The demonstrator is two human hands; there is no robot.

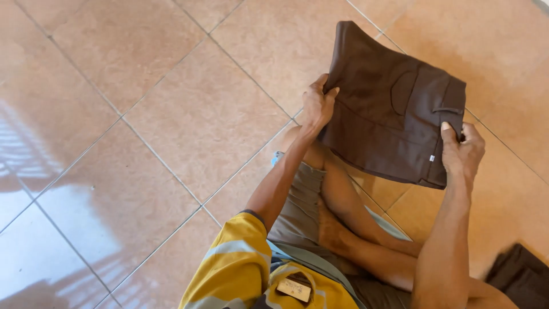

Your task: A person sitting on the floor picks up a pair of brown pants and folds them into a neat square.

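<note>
As both hands (318, 105) (462, 150) pinch it, folded brown trousers (389, 109) hang square.

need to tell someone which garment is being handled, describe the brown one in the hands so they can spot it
Over the orange tiled floor, above the seated person's crossed legs, the folded dark brown trousers hang between the left hand and right hand. Unlike the dark cloth lying at the lower right, they are lifted and show a pocket.

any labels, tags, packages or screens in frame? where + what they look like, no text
Small white tag: on the folded brown trousers, lower edge, beside the right hand; tiny pale rectangle.
Tan patch label: on the yellow shirt, bottom centre; brownish rectangle.
No packages, signs or screens.
</note>
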